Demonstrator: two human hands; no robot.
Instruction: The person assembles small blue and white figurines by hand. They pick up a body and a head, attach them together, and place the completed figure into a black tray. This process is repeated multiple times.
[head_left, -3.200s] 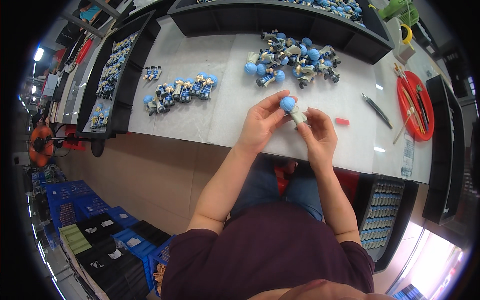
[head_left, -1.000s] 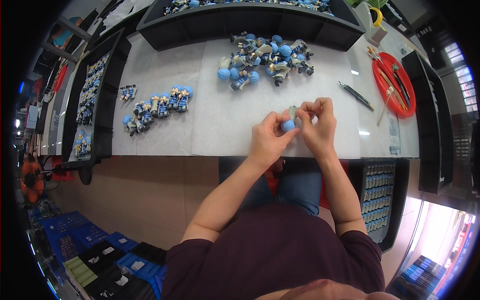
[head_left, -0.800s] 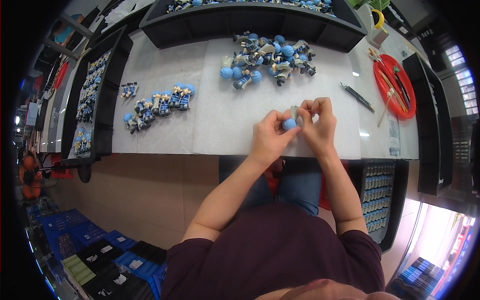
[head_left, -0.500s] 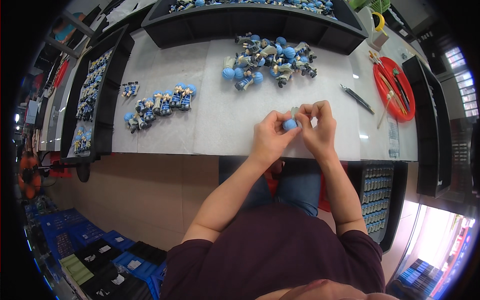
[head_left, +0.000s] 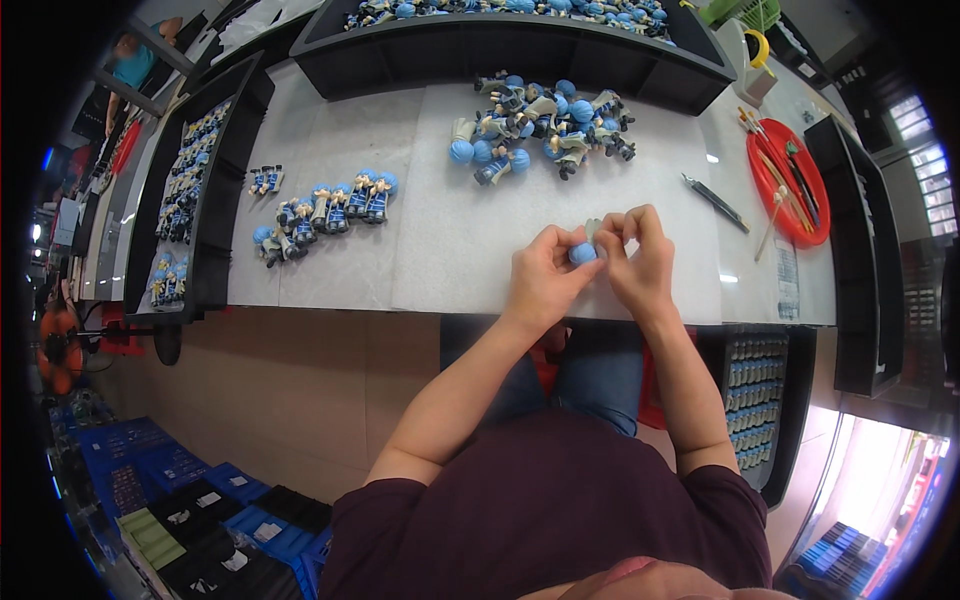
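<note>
A small figurine with a round blue head of hair [head_left: 582, 254] is pinched in the fingers of my left hand [head_left: 544, 272], just above the near part of the white table sheet. From the other side, the bent fingers of my right hand [head_left: 640, 262] close on the figurine's pale grey-green part, which sticks up between the hands. Fingers hide most of its body. Beyond my hands lies a loose heap of similar figurines [head_left: 540, 118]. To the left, several more figurines [head_left: 330, 208] lie side by side in a slanting row.
A large black tray [head_left: 500, 58] of figurines stands at the back, another black tray [head_left: 215, 200] at the left. At right are a pen-like knife [head_left: 715, 202], a red plate [head_left: 826, 215] holding brushes and sticks, and a black bin [head_left: 868, 270]. A filled tray [head_left: 785, 440] sits below the table.
Both hands keep their pinch on the figurine, with barely any finger movement. The whole view has shifted slightly. At the far upper left, another person has moved a little.
</note>
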